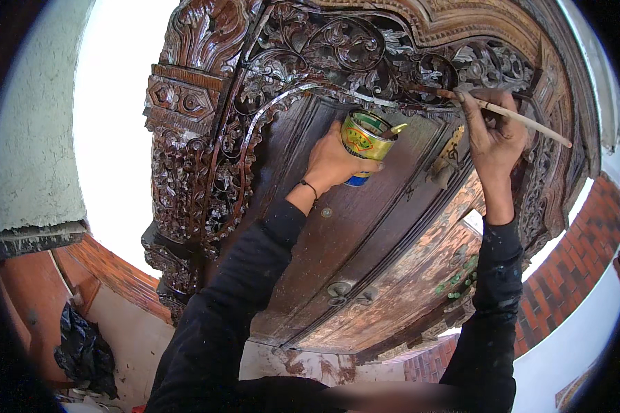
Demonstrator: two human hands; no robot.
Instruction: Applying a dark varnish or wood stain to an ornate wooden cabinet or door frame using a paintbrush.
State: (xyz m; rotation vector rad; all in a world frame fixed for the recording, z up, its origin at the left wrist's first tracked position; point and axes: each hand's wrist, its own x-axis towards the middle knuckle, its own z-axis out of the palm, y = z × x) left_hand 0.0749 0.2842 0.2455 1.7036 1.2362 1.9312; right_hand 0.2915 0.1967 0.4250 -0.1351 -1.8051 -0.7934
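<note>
at the far left stands a pale wall [38,117], and low down in that corner a crumpled black plastic bag [84,352]. next comes a dark carved wooden pillar [186,100], glossy, with an eye-like diamond block and dense leafy scrolls beneath it. right of the pillar, a black-sleeved forearm reaches up, a thin dark bracelet [308,184] at its wrist. the left hand [330,162] has its fingers wrapped round an open tin [365,143], yellow-green with a blue base, held slightly tilted in front of the dark door [310,234]; a short, yellowish-tipped piece sticks out over the tin's rim. below the tin, two round metal fittings [337,292] sit side by side low on the door. above, carved scrollwork [344,45] arches across the top. the brush [530,125] slants over the right part of this carving, its dark end at the scrollwork; whether the tip touches the wood i cannot tell. the right hand [494,141] holds it with the fingers bent and closed around the handle, thumb underneath, the pale end jutting out to the right. below this hand is a worn, lighter door part [406,265]; at the far right is a brick wall [564,272].
</note>
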